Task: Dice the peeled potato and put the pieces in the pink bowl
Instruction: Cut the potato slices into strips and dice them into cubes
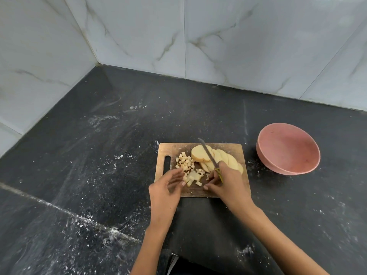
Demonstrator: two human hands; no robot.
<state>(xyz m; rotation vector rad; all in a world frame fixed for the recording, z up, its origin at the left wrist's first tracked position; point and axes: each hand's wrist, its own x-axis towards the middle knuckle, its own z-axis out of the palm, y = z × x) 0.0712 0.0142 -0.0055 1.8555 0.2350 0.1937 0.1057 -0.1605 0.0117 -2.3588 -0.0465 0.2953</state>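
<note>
A wooden cutting board [234,149] lies on the dark counter. Round potato slices [198,153] fan across its far right part, and several small potato cubes [186,165] lie at its left and middle. My right hand [226,185] grips a knife [207,153] by its yellow-green handle, the blade pointing away over the slices; its fingertips touch the cubes. My left hand [166,187] hovers at the board's near left with fingers straight, next to the cubes. The pink bowl [288,147] stands to the right of the board and holds nothing.
Marble-tiled walls [178,36] meet in a corner behind the dark counter [99,155]. White specks and streaks dot the counter. The board has a handle slot [166,164] at its left end.
</note>
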